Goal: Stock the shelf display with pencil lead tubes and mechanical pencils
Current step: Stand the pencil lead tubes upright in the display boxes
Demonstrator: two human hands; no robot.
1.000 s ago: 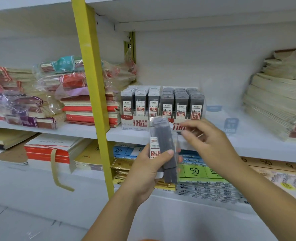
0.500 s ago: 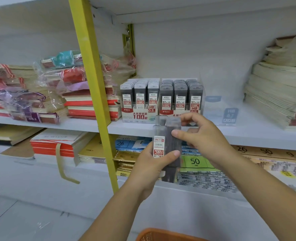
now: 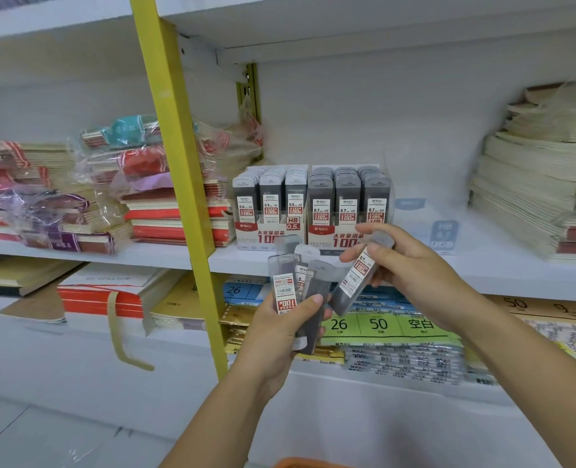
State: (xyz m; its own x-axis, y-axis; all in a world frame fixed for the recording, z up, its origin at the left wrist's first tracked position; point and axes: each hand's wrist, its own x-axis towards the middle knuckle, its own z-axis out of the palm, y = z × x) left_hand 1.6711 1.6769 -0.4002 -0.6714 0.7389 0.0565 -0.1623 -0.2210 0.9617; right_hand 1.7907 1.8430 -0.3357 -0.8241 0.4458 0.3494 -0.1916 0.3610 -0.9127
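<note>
Your left hand (image 3: 280, 336) clamps its fingers round a fanned bunch of grey plastic lead tubes (image 3: 285, 285); your right hand (image 3: 411, 268) fingers pinch one tilted red-labelled grey tube (image 3: 356, 280)

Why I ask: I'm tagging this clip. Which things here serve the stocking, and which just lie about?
Job: left hand, its tube bunch, right hand, its single tube, 0.5 box, 0.7 box.
Idle: notebooks, paper pile, label packs, post.

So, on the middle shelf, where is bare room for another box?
Free: the shelf between the 0.7 display box and the cream notebook stack, holding some clear plastic labelled HB 0.7. Crowded: left of the 0.5 display box, red notebooks sit close.
</note>
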